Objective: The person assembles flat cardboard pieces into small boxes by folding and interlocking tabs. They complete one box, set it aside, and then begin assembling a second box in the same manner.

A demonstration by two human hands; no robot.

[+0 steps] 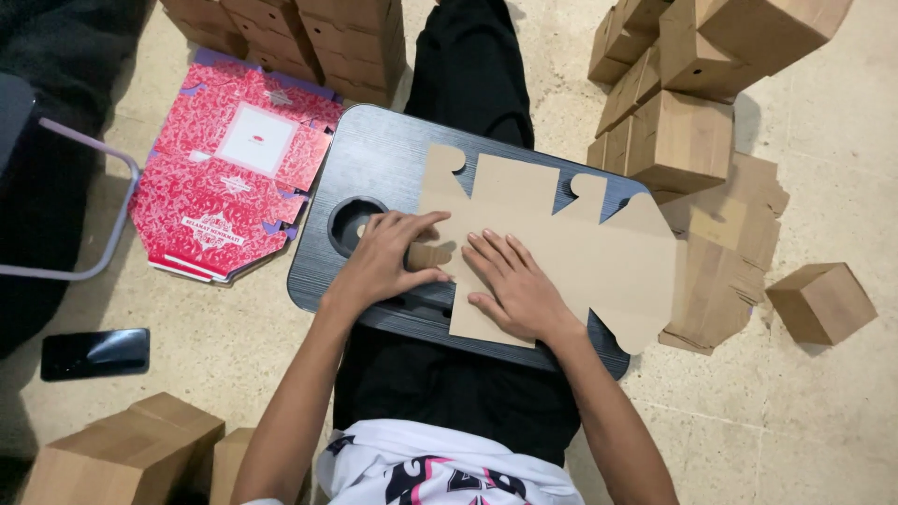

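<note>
A flat brown die-cut cardboard box blank (580, 248) lies across a dark lap tray (374, 164) resting on my legs. My right hand (514, 290) presses flat on the blank's near left part, fingers spread. My left hand (383, 257) rests at the blank's left edge, fingertips on a small flap, beside the tray's round cup hole (348, 223). Neither hand grips anything.
A stack of flat red patterned box blanks (229, 178) lies on the floor to the left. A pile of flat brown blanks (725, 271) sits to the right. Folded brown boxes stand at the upper right (683, 140), right (821, 301), top (346, 42) and lower left (126, 454). A black phone (94, 353) lies at left.
</note>
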